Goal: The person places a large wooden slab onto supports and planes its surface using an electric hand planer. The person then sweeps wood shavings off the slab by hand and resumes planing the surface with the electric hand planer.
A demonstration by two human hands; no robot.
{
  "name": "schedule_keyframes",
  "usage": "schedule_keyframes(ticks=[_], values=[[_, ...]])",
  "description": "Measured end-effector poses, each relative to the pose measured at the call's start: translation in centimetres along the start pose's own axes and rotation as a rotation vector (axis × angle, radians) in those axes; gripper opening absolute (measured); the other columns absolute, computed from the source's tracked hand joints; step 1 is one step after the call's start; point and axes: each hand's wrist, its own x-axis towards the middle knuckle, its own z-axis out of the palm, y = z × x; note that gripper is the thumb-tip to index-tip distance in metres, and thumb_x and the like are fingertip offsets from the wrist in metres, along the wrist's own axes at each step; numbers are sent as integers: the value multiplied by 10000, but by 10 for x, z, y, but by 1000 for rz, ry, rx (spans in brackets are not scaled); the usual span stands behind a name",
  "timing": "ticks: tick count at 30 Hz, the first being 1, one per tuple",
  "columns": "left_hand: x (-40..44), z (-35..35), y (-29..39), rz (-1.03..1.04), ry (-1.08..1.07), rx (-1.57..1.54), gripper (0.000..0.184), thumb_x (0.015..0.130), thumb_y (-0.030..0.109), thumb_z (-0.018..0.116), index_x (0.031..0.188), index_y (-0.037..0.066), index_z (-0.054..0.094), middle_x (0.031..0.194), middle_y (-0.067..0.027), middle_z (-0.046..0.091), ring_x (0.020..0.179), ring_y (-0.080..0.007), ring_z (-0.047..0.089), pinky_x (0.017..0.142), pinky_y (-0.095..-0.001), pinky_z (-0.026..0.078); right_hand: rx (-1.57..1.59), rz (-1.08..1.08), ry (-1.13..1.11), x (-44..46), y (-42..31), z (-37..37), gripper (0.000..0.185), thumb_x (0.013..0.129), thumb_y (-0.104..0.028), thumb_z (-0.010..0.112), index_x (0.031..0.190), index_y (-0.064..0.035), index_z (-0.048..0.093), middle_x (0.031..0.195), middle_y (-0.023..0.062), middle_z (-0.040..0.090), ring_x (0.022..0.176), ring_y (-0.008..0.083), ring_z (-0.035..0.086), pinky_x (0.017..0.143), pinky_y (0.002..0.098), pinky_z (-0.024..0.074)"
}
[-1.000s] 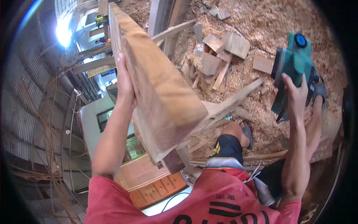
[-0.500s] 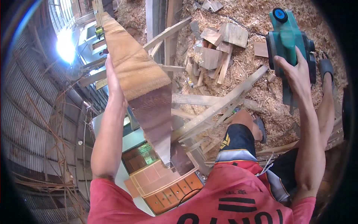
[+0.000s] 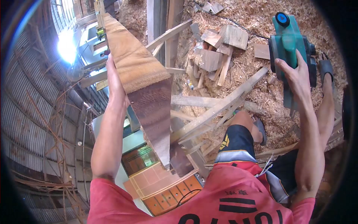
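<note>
A long wooden board (image 3: 138,67), light on its upper face and dark reddish brown at the near end, slants across the left half of the view. My left hand (image 3: 116,80) lies along its left edge with the fingers stretched out flat; part of the palm is hidden against the wood. On the right, my right hand (image 3: 296,76) is wrapped round the handle of a green electric planer (image 3: 289,41) with a blue-centred black knob. The planer is held off to the side, apart from the board.
Wood offcuts (image 3: 220,48) lie piled on shavings (image 3: 253,15) covering the ground. Slanted timber braces (image 3: 223,102) stand right of the board. A dark cord (image 3: 238,24) runs to the planer. An orange-fronted cabinet (image 3: 173,196) is low in view, corrugated metal sheeting (image 3: 22,123) at left.
The planer in my right hand has shifted very slightly right and down in view. My left hand stays at the board's edge, and the view has tilted a little.
</note>
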Motion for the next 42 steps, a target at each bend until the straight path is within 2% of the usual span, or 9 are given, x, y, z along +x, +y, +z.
schedule_keyframes(ticks=[6,7,9,12,20,30,37,40,42], values=[[18,-26,-20,-114,104,-150,705,1063,577,321,1540,62,378,1508,-150,480,1399,-271,474,1164,-405,392,49,-48,-12,-8,-18,-2,440,880,-207,745,1244,-1,611,1048,48,677,896,116,617,800,289,517],[19,-28,-19,-102,48,-148,648,1053,566,380,1500,101,444,1458,-112,531,1230,-275,618,1052,-418,507,74,-13,-36,-9,-21,-3,434,881,-198,745,1246,-8,605,1038,39,672,901,119,615,807,292,517],[21,-40,-31,139,126,163,669,1055,548,390,1538,86,385,1534,-138,434,1347,-288,478,1132,-418,375,87,-14,11,-14,-27,0,412,879,-241,762,1223,-69,614,868,-29,606,676,57,484,578,241,395],[30,-54,-59,427,290,637,715,1058,520,405,1596,62,297,1649,-176,290,1522,-309,268,1253,-417,176,85,78,70,-29,-64,2,359,859,-197,781,1145,-63,610,817,-22,587,652,81,496,576,259,398],[29,-75,-96,162,471,384,625,1011,463,520,1564,196,404,1658,-135,290,1527,-347,256,1213,-613,165,-65,133,71,-69,-214,16,234,866,-116,732,1056,-65,605,767,0,553,618,101,499,572,272,404],[25,-70,-87,175,551,450,599,976,364,555,1527,149,459,1611,-148,377,1470,-377,346,1192,-587,220,-628,80,-176,-79,-454,57,334,816,23,675,1144,-12,617,1043,47,637,728,107,586,649,278,499],[25,-71,-79,162,588,437,553,953,355,578,1455,128,535,1562,-154,432,1453,-376,361,1177,-594,228,-761,122,-307,-135,-506,82,240,831,40,676,1052,-29,612,885,29,646,665,105,606,616,257,505],[20,-63,-38,245,557,155,453,964,380,584,1324,107,613,1400,-172,572,1318,-356,513,1098,-536,366,-793,84,-445,-152,-483,88,296,831,-13,699,1119,-34,638,882,58,700,717,143,677,631,319,535],[-18,-75,42,300,149,-159,413,953,435,615,1161,80,648,1125,-170,682,1082,-352,653,922,-490,499,-940,-92,-562,-159,-462,88,324,824,-57,715,1138,-39,636,887,124,725,750,195,711,667,369,551]])
